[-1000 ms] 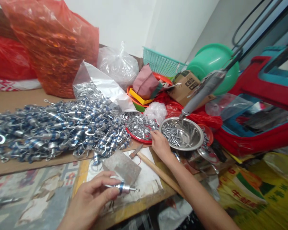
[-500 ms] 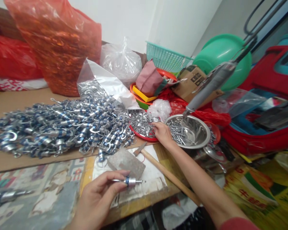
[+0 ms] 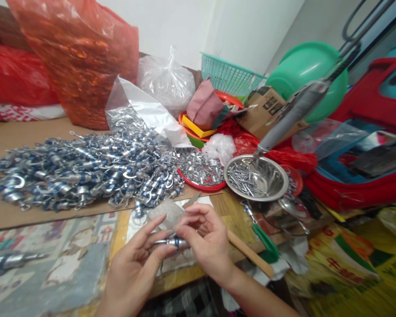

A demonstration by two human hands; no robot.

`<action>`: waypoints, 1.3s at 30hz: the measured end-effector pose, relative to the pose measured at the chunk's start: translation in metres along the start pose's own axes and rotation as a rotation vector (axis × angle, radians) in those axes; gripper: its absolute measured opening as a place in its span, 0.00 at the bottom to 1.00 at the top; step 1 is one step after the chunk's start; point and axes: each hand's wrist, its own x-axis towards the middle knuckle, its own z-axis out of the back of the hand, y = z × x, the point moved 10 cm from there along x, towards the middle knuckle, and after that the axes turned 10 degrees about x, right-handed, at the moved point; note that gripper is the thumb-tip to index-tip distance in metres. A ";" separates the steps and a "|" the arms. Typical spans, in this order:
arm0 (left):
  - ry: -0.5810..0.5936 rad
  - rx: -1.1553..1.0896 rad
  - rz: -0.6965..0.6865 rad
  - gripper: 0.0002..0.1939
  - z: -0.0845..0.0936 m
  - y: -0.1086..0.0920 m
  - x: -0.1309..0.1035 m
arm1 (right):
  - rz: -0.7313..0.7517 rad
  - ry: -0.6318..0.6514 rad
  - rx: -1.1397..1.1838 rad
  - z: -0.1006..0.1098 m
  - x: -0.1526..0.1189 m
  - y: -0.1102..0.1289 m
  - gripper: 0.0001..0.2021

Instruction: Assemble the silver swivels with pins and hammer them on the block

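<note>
One shiny silver-and-blue metal cylinder lies nearly level above the wooden surface, in the left hand, whose grip is closed on it, thumb against fingers. The right hand curls thumb and fingers in at its right end; whether that grip pinches anything, I cannot tell. Fingers partly hide a rough grey block just behind, and the right hand covers part of a smooth pale wooden handle. To the left spreads a tangled heap of glossy silver-and-blue metal fittings. Beyond the hands, flat shiny metal tabs fill a round red plastic tray; just beside it, a polished steel bowl holds thin silvery pins, a grey cylindrical tool slanting down over its back rim.
</note>
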 end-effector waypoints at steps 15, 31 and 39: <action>-0.087 0.155 0.021 0.07 0.007 -0.003 0.007 | 0.021 -0.110 0.006 0.008 -0.003 -0.010 0.11; 0.082 -0.307 0.188 0.07 -0.002 0.013 0.007 | 0.331 0.289 -0.640 -0.017 -0.012 0.027 0.10; 0.001 0.062 -0.054 0.05 0.013 -0.021 0.000 | 0.911 0.496 -0.897 -0.042 -0.061 0.048 0.13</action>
